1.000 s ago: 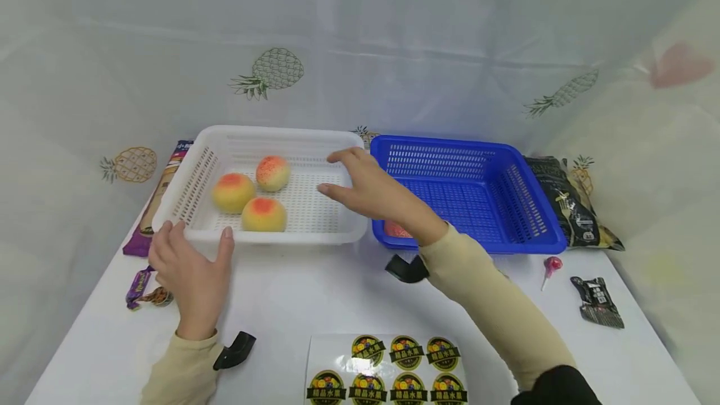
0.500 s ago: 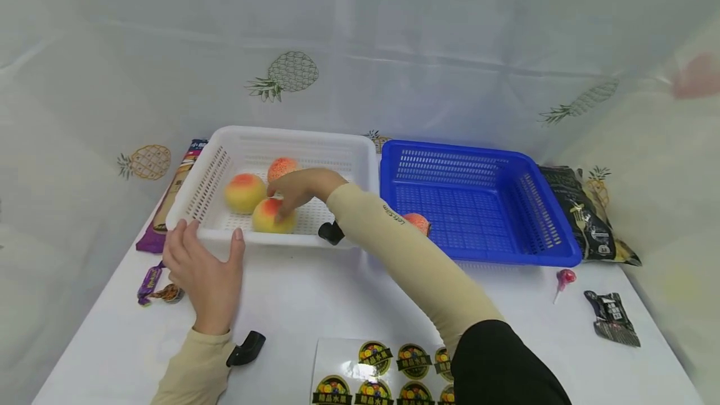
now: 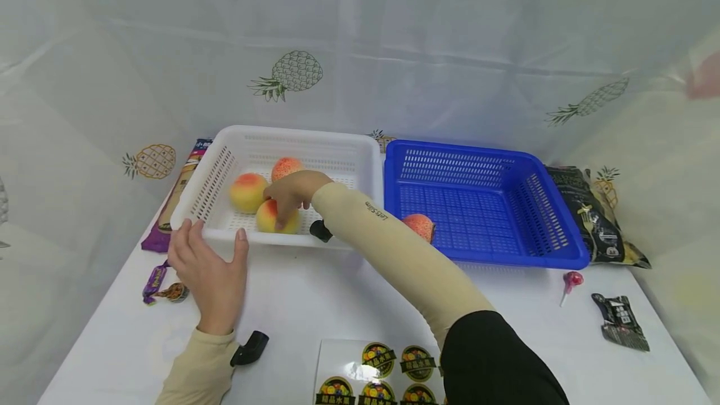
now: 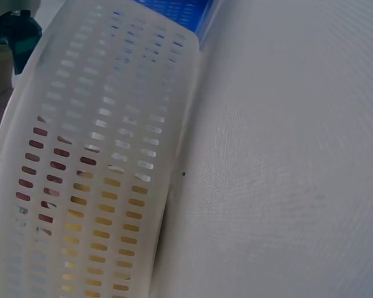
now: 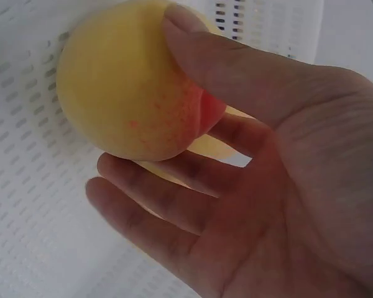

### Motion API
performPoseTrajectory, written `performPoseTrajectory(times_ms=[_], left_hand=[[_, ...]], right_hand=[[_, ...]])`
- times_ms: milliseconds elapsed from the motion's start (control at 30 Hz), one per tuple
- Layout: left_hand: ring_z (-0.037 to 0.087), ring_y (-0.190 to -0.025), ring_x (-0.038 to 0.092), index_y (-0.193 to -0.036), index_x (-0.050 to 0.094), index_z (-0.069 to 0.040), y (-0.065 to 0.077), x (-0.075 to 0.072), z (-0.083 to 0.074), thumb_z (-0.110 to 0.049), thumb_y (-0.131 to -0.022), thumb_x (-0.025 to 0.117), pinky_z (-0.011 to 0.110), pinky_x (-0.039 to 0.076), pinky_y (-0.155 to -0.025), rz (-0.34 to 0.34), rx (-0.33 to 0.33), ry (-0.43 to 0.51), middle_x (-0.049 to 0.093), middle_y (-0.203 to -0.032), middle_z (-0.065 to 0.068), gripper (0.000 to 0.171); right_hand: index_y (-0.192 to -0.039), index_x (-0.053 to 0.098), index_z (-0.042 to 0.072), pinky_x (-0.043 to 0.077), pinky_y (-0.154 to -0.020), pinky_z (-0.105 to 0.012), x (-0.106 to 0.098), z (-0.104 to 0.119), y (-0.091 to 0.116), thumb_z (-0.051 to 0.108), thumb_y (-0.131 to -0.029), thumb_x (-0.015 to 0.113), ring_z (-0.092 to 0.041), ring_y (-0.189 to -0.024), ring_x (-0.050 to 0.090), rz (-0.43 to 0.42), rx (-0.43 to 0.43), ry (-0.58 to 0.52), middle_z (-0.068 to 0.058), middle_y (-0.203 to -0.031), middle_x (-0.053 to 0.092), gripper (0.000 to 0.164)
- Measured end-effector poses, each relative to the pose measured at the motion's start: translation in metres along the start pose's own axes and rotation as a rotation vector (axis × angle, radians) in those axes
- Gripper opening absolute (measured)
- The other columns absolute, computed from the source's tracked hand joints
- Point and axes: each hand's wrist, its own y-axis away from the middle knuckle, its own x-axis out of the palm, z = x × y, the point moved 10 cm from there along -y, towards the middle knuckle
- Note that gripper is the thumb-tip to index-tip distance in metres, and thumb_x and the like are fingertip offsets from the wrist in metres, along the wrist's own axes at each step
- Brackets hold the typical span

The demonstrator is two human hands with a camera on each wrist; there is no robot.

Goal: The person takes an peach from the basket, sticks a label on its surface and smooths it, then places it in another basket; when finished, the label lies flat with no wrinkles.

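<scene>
My right hand (image 3: 294, 192) reaches down into a white slotted basket (image 3: 332, 136) and pinches a yellow-and-red peach (image 3: 267, 217) near its front wall. In the right wrist view the thumb lies over this peach (image 5: 118, 87), with the fingers against its other side. Two more peaches sit behind it: one at the left (image 3: 246, 192), and a redder one (image 3: 287, 166) partly covered by the hand. My left hand (image 3: 210, 274) rests at the basket's front left corner, fingertips at the rim and thumb spread apart. The left wrist view shows the basket's slotted front wall (image 4: 112, 143).
A blue basket (image 3: 484, 255) stands right beside the white one, with a reddish peach (image 3: 419, 226) at its front left. A sticker sheet (image 3: 349, 355) lies in front. Snack bags (image 3: 590, 217), a lollipop (image 3: 572, 280), a black packet (image 3: 620, 320) and candies (image 3: 155, 281) lie around the sides.
My right hand has moved left and down from above the white basket's right side onto the front peach and taken hold of it. My left hand has stayed at the basket corner.
</scene>
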Motion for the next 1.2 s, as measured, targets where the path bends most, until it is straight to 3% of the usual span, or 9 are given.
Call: performPoseTrajectory(times_ms=[300, 433, 567, 667, 767, 867, 967, 1067, 1200], left_hand=[[0.023, -0.131, 0.007, -0.130, 0.031, -0.006, 0.003, 0.010, -0.005, -0.045, -0.080, 0.056, 0.048, 0.012, -0.103, 0.022, 0.026, -0.002, 0.021, -0.141, 0.008, 0.068], [0.023, -0.132, 0.007, -0.130, 0.032, -0.005, 0.004, 0.010, -0.005, -0.043, -0.080, 0.056, 0.048, 0.011, -0.103, 0.011, 0.025, 0.009, 0.023, -0.140, 0.008, 0.067], [0.026, -0.132, 0.008, -0.128, 0.034, -0.004, 0.004, 0.008, -0.007, -0.041, -0.080, 0.056, 0.049, 0.012, -0.103, -0.016, 0.052, 0.026, 0.025, -0.140, 0.010, 0.065], [0.027, -0.132, 0.008, -0.129, 0.034, -0.004, 0.002, 0.007, -0.008, -0.040, -0.081, 0.056, 0.049, 0.011, -0.103, -0.021, 0.062, 0.031, 0.025, -0.140, 0.010, 0.064], [0.026, -0.132, 0.007, -0.130, 0.033, -0.004, 0.001, 0.007, -0.006, -0.040, -0.081, 0.055, 0.049, 0.011, -0.103, -0.015, 0.051, 0.027, 0.023, -0.140, 0.010, 0.064], [0.025, -0.132, 0.007, -0.130, 0.032, -0.005, 0.001, 0.006, -0.004, -0.040, -0.081, 0.056, 0.049, 0.011, -0.103, -0.015, 0.047, 0.024, 0.023, -0.141, 0.009, 0.065], [0.024, -0.132, 0.006, -0.130, 0.032, -0.005, 0.002, 0.004, -0.002, -0.041, -0.081, 0.055, 0.049, 0.011, -0.103, -0.023, 0.056, 0.022, 0.022, -0.141, 0.009, 0.065], [0.024, -0.132, 0.006, -0.129, 0.033, -0.004, 0.001, 0.002, -0.001, -0.041, -0.081, 0.055, 0.048, 0.011, -0.103, -0.038, 0.069, 0.023, 0.022, -0.141, 0.009, 0.064], [0.023, -0.133, 0.006, -0.129, 0.033, -0.005, 0.001, 0.002, 0.000, -0.041, -0.082, 0.054, 0.049, 0.012, -0.103, -0.041, 0.070, 0.022, 0.022, -0.142, 0.008, 0.063]], right_hand=[[-0.122, 0.044, 0.030, 0.048, -0.074, -0.030, -0.001, -0.009, 0.000, 0.036, -0.068, 0.075, -0.008, -0.101, 0.047, -0.026, -0.018, 0.032, 0.014, -0.119, 0.044, 0.063], [-0.121, 0.043, 0.027, 0.048, -0.069, -0.028, -0.011, -0.009, 0.011, 0.040, -0.068, 0.073, -0.008, -0.092, 0.050, -0.063, -0.047, 0.078, 0.013, -0.110, 0.047, 0.062], [-0.122, 0.041, 0.022, 0.044, -0.074, -0.025, -0.032, -0.001, 0.048, 0.042, -0.070, 0.070, -0.008, -0.090, 0.049, -0.151, -0.146, 0.154, 0.011, -0.105, 0.049, 0.063], [-0.125, 0.040, 0.021, 0.040, -0.079, -0.021, -0.046, 0.002, 0.091, 0.041, -0.071, 0.068, -0.005, -0.091, 0.047, -0.235, -0.221, 0.189, 0.011, -0.104, 0.051, 0.064], [-0.129, 0.038, 0.021, 0.038, -0.082, -0.021, -0.047, 0.000, 0.140, 0.042, -0.073, 0.066, -0.004, -0.093, 0.045, -0.297, -0.266, 0.193, 0.010, -0.106, 0.050, 0.066], [-0.129, 0.039, 0.018, 0.038, -0.082, -0.020, -0.036, -0.004, 0.186, 0.044, -0.073, 0.066, -0.004, -0.092, 0.045, -0.365, -0.317, 0.212, 0.009, -0.104, 0.050, 0.067], [-0.126, 0.042, 0.020, 0.039, -0.080, -0.018, -0.017, -0.012, 0.218, 0.046, -0.071, 0.067, -0.002, -0.088, 0.046, -0.425, -0.341, 0.210, 0.011, -0.102, 0.050, 0.066], [-0.124, 0.043, 0.022, 0.040, -0.076, -0.018, 0.008, -0.024, 0.234, 0.049, -0.069, 0.068, -0.001, -0.084, 0.047, -0.454, -0.312, 0.203, 0.012, -0.099, 0.050, 0.066], [-0.125, 0.042, 0.020, 0.044, -0.076, -0.021, 0.045, -0.041, 0.236, 0.049, -0.068, 0.069, -0.003, -0.084, 0.048, -0.455, -0.257, 0.184, 0.009, -0.103, 0.051, 0.069]])
